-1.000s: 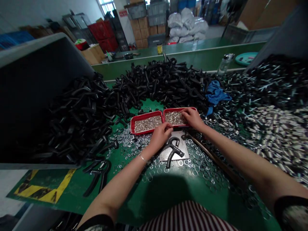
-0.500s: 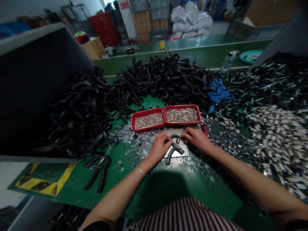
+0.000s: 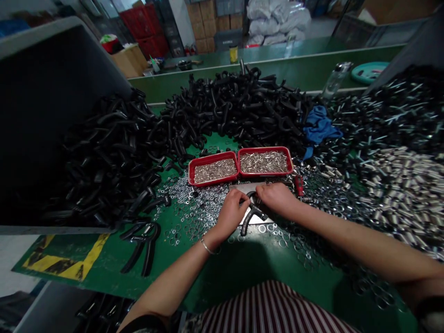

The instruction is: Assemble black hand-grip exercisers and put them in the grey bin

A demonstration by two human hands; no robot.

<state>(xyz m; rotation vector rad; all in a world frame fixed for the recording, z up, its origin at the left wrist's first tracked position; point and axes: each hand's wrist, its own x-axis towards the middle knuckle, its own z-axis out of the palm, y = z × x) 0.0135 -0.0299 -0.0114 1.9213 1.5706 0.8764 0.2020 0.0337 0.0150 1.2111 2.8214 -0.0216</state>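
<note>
The left hand (image 3: pixel 233 212) and right hand (image 3: pixel 277 199) covered the top of the black hand gripper (image 3: pixel 247 222) and part of the steel plate (image 3: pixel 246 188) beneath it. The right forearm (image 3: pixel 350 243) and steel sleeves (image 3: pixel 405 194) ran off the right edge. The red-handled tool (image 3: pixel 299 185) was too small to identify, as were the metal pieces (image 3: pixel 263 163) in the red trays (image 3: pixel 265 149).

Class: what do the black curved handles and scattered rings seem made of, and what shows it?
The black handles look like moulded plastic or rubber: smooth, dull, rounded. The rings look like plated steel, from their bright silvery glint; the metal is unclear.
</note>
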